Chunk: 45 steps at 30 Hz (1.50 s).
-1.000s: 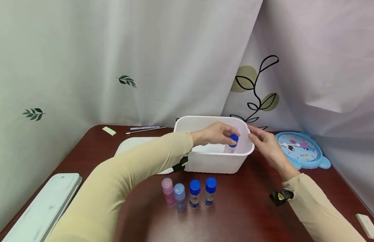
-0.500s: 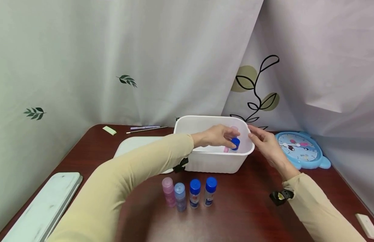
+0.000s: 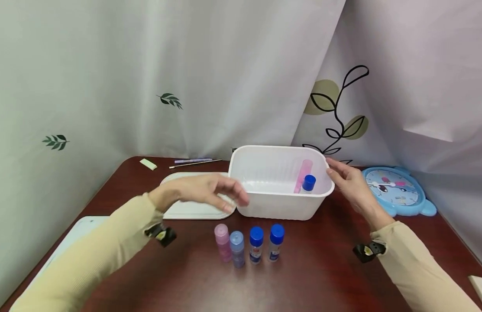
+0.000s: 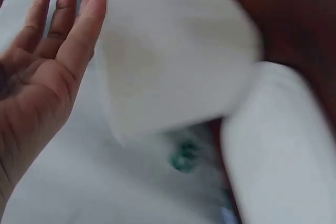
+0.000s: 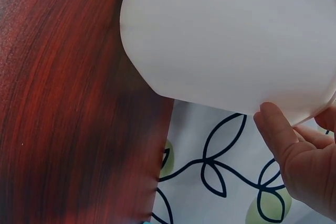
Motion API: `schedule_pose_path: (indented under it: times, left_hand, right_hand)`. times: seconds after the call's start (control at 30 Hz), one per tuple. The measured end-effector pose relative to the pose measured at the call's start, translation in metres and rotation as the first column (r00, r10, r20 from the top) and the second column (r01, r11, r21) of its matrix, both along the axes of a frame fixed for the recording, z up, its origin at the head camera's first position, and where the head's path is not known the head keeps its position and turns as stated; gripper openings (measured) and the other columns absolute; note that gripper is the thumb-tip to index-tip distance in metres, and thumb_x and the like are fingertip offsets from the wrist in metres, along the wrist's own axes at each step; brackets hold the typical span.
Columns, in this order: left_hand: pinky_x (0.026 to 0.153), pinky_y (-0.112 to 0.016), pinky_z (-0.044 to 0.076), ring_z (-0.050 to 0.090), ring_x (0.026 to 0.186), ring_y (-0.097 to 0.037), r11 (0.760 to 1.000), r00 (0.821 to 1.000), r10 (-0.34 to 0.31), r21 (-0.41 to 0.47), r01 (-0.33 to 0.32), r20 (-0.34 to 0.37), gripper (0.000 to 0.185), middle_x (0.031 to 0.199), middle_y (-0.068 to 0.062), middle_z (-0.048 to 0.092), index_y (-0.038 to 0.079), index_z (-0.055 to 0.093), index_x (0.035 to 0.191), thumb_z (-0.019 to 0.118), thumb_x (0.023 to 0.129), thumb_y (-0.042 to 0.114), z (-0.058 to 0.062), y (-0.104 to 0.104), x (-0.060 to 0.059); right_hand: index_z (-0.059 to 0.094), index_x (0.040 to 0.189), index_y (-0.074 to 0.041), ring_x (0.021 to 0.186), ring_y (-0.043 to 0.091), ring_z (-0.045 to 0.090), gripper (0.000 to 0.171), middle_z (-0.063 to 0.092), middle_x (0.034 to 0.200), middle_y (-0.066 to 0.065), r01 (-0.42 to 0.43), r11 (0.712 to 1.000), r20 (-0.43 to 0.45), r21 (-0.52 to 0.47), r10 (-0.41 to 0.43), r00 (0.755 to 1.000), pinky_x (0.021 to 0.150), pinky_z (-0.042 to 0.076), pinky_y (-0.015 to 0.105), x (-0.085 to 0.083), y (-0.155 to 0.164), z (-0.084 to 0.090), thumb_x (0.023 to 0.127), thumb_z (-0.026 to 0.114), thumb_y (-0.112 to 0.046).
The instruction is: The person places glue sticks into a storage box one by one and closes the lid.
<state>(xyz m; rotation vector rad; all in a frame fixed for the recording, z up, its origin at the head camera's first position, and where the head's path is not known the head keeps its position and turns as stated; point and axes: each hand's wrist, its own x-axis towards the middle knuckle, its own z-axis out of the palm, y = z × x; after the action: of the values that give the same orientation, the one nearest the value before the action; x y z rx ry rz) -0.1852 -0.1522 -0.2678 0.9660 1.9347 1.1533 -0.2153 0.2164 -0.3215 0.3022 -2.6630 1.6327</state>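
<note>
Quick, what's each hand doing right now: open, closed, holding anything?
Left hand: open, holding nothing.
Right hand: open, touching the white bin at its right end.

Tabletop (image 3: 241, 288) glares softly; left wrist view blurs.

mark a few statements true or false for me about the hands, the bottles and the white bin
1. The right hand touches the white bin. True.
2. The left hand grips a bottle cap. False: the left hand holds nothing.
3. Four bottles stand on the table in front of the bin. True.
4. The blue-capped bottle inside the bin is near its left end. False: that bottle is near the right end.
5. The clock lies left of the bin. False: the clock lies to its right.
</note>
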Motion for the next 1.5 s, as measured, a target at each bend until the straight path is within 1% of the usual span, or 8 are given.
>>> schedule_pose_path:
  times: [0.23,0.43,0.63,0.8,0.93,1.03,1.2,1.5]
  left_hand:
    - [0.089,-0.030,0.051,0.057,0.106,-0.021,0.995,0.985,0.037,0.090,-0.053,0.171,0.043,0.113,-0.013,0.059,-0.004,0.053,0.117,0.073,0.082,0.013,-0.044,-0.025,0.027]
    - [0.080,-0.025,0.053,0.059,0.088,-0.010,0.983,0.995,0.077,0.159,-0.086,0.068,0.031,0.100,-0.004,0.062,-0.005,0.057,0.109,0.070,0.083,0.006,-0.058,-0.023,0.035]
    - [0.089,-0.034,0.050,0.060,0.097,-0.017,0.967,0.967,0.228,0.139,-0.212,-0.110,0.029,0.107,-0.013,0.065,0.005,0.062,0.113,0.068,0.086,0.013,-0.018,-0.030,0.021]
    - [0.089,-0.038,0.052,0.061,0.096,-0.021,0.902,0.918,0.393,0.216,-0.375,-0.048,0.037,0.111,-0.014,0.062,0.001,0.055,0.124,0.063,0.089,0.010,0.038,-0.020,-0.001]
    - [0.089,-0.036,0.053,0.061,0.099,-0.020,0.818,0.860,0.509,0.288,-0.497,0.040,0.039,0.115,-0.013,0.060,0.000,0.052,0.129,0.059,0.091,0.005,0.057,0.010,-0.026]
    - [0.090,-0.034,0.052,0.060,0.102,-0.020,0.789,0.836,0.546,0.299,-0.537,0.062,0.040,0.118,-0.015,0.060,0.000,0.053,0.129,0.061,0.090,0.004,0.045,0.043,-0.048]
    - [0.092,-0.031,0.050,0.059,0.104,-0.020,0.811,0.829,0.560,0.213,-0.546,-0.006,0.040,0.115,-0.015,0.062,0.003,0.056,0.127,0.064,0.088,0.005,0.003,0.090,-0.075]
    - [0.092,-0.021,0.047,0.058,0.110,-0.020,0.853,0.841,0.521,0.080,-0.515,-0.144,0.036,0.117,-0.012,0.065,0.004,0.062,0.121,0.067,0.085,0.002,-0.032,0.128,-0.088]
  right_hand:
    - [0.029,0.145,0.001,0.097,-0.009,0.051,0.055,0.040,0.141,0.029,-0.002,1.000,-0.001,-0.018,0.001,1.000,0.078,0.050,0.011,0.000,0.004,0.001,0.101,0.043,-0.028]
    - [0.029,0.145,0.000,0.105,0.003,0.054,0.055,0.040,0.141,0.028,0.002,1.000,0.006,0.002,-0.002,1.000,0.079,0.050,0.012,-0.001,0.004,0.001,0.101,0.043,-0.029]
    - [0.029,0.146,-0.001,0.121,0.031,0.048,0.055,0.040,0.142,0.027,0.010,1.000,0.018,0.017,-0.010,1.000,0.081,0.050,0.015,-0.002,0.004,0.002,0.101,0.042,-0.029]
    - [0.029,0.146,-0.001,0.113,0.017,0.054,0.055,0.040,0.141,0.027,0.008,1.000,0.008,0.022,-0.008,1.000,0.081,0.050,0.014,-0.002,0.006,0.002,0.101,0.043,-0.029]
    - [0.029,0.146,-0.001,0.115,0.022,0.053,0.055,0.040,0.141,0.027,0.006,1.000,0.005,0.021,-0.006,1.000,0.080,0.050,0.013,-0.002,0.006,0.001,0.101,0.043,-0.028]
    - [0.029,0.145,0.000,0.119,0.028,0.050,0.055,0.040,0.141,0.027,0.001,1.000,0.006,0.016,-0.001,1.000,0.081,0.049,0.013,-0.001,0.004,0.000,0.101,0.043,-0.028]
    - [0.030,0.145,0.001,0.116,0.022,0.053,0.054,0.042,0.140,0.027,-0.003,1.000,0.002,0.016,0.003,1.000,0.083,0.050,0.017,0.000,0.002,-0.002,0.101,0.043,-0.027]
    - [0.031,0.145,0.000,0.122,0.037,0.047,0.053,0.041,0.140,0.027,-0.008,1.000,-0.033,0.017,0.008,0.999,0.085,0.049,0.020,0.000,0.001,-0.002,0.101,0.043,-0.027]
